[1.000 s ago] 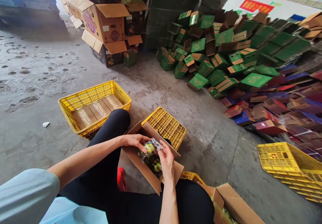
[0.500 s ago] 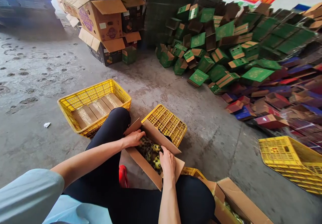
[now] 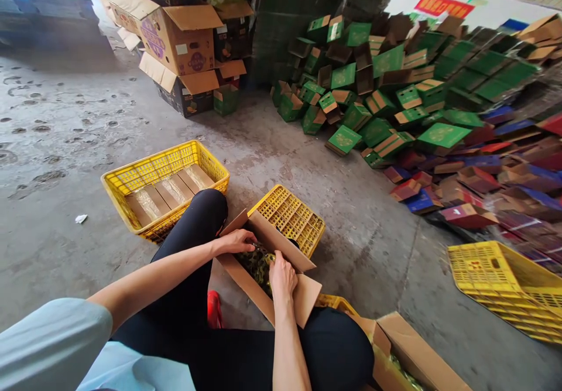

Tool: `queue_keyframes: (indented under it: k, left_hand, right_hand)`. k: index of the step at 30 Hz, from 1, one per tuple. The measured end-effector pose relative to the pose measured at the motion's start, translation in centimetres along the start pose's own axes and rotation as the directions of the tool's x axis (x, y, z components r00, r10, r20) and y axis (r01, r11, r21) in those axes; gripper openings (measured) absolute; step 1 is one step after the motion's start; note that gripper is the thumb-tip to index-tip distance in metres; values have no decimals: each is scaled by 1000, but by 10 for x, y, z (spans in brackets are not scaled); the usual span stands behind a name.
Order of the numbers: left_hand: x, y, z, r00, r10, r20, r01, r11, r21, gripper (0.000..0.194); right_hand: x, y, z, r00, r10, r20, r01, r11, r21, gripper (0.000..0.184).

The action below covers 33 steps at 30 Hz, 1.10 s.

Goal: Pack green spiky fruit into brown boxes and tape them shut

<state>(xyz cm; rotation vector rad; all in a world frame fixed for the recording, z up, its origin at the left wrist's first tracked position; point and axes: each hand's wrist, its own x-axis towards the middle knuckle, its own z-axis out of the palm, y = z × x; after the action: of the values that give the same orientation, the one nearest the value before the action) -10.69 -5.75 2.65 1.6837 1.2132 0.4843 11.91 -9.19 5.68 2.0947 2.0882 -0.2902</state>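
Observation:
An open brown cardboard box point(image 3: 281, 240) rests between my legs with its flaps spread outward. Inside lie several yellow-green, dark-marked fruits point(image 3: 254, 268), which look wrapped in clear plastic. My left hand point(image 3: 237, 242) reaches over the box's left end, thumb and fingers closed on a bit of clear plastic wrapping point(image 3: 260, 248). On the right, my right hand point(image 3: 283, 275) is curled down into the box, its fingers closed at a wrapped fruit point(image 3: 269, 257). The fingers partly cover that fruit, and the right hand hides part of the box's inside.
A yellow crate point(image 3: 164, 157) at left holds several brown boxes point(image 3: 163, 192). An overturned yellow crate point(image 3: 298, 218) sits just beyond my box. Another open box point(image 3: 413, 350) is by my right knee; a yellow crate point(image 3: 487, 274) stands farther right. Green cartons point(image 3: 346, 139) are heaped behind.
A plastic-wrapped fruit held up between both hands a second ago was lowered into the box. Since then my right hand has shifted left, and my hands have come closer together over the fruits.

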Motion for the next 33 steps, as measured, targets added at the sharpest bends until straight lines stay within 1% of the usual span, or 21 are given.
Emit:
queue_keyframes:
  k: [4, 7, 11, 14, 16, 17, 18, 19, 21, 23, 24, 26, 27, 28, 29, 31, 33]
  left_hand:
    - [-2, -2, -2, 1000, 8, -2, -8, 998, -64, 33]
    - [-2, -3, -3, 1000, 11, 2, -10, 994, -108, 33]
    - [-1, -2, -4, 1000, -1, 8, 3, 984, -177, 34]
    - [-1, -1, -3, 999, -31, 15, 34, 966, -257, 37]
    - [-1, 0, -2, 998, -62, 34, 69, 942, -329, 42]
    - [-1, 1, -1, 996, -78, 47, 90, 925, -368, 46]
    - [-2, 2, 0, 993, -96, 62, 113, 906, -408, 50]
    - [-2, 3, 1, 991, -113, 77, 136, 885, -446, 55]
    - [-3, 7, 3, 984, -143, 108, 178, 843, -507, 67]
    - [-3, 11, 3, 971, -163, 173, 233, 785, -574, 79]
    - [-3, 14, 2, 962, -168, 214, 266, 740, -618, 82]
    - [-3, 19, -1, 950, -167, 263, 309, 623, -719, 80]
    - [-3, 21, -2, 952, -164, 257, 304, 566, -766, 75]
    - [-4, 23, -4, 960, -159, 229, 278, 525, -804, 70]
    - [-5, 25, -5, 970, -152, 187, 239, 505, -829, 66]
    - [-6, 28, -7, 985, -123, 125, 169, 487, -857, 63]
    - [-8, 29, -8, 992, -86, 97, 126, 476, -871, 62]
  right_hand:
    - [-3, 8, -4, 997, 75, 7, -75, 997, 15, 37]
    - [0, 13, -5, 996, 86, -12, -85, 995, 49, 36]
    - [4, 12, -5, 997, 49, -51, -42, 990, 133, 31]
    - [0, 14, -7, 996, 21, -84, -5, 981, 195, 33]
    - [-7, 20, -10, 990, 3, -141, 33, 967, 254, 35]
    - [-11, 24, -11, 981, -1, -193, 64, 946, 319, 37]
    - [-14, 28, -13, 967, 2, -255, 106, 907, 408, 38]
    - [-17, 32, -15, 948, 13, -318, 159, 846, 510, 39]
    - [-22, 36, -19, 915, 51, -400, 262, 679, 686, 41]
    - [-24, 34, -22, 911, 46, -410, 323, 541, 777, 40]
    - [-24, 30, -23, 912, 26, -409, 344, 493, 799, 38]
    - [-23, 23, -23, 912, -30, -410, 382, 430, 818, 34]
    - [-22, 20, -23, 911, -48, -409, 392, 404, 826, 33]
    - [-21, 18, -22, 915, -49, -401, 389, 375, 842, 33]
    - [-20, 17, -22, 924, -34, -381, 369, 337, 866, 34]
    - [-18, 18, -21, 953, 10, -304, 294, 230, 928, 40]
    - [-16, 21, -21, 977, 33, -211, 206, 111, 972, 49]
